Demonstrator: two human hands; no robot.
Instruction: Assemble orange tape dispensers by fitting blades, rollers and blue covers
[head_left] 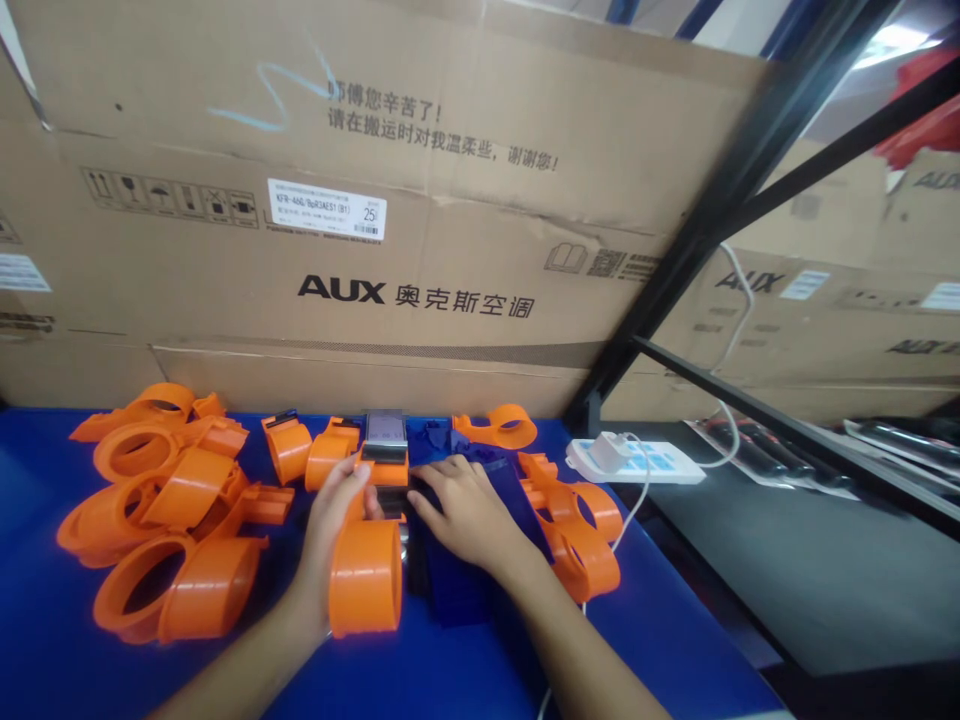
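My left hand (pixel 334 525) is wrapped round an orange tape-dispenser body (pixel 367 575) at the middle of the blue table (pixel 45 660); its metal front plate (pixel 385 432) points away from me. My right hand (pixel 465 515) lies fingers together on a dark blue part (pixel 457 590) beside the dispenser, its fingertips touching the dispenser's head. What sits under the right palm is hidden.
A heap of orange dispenser shells (pixel 165 510) lies at the left, more orange pieces (pixel 574 525) at the right. A white power strip (pixel 637 462) with a plugged cable sits by the black rack frame (pixel 735 180). Large cardboard boxes (pixel 375 200) wall the back.
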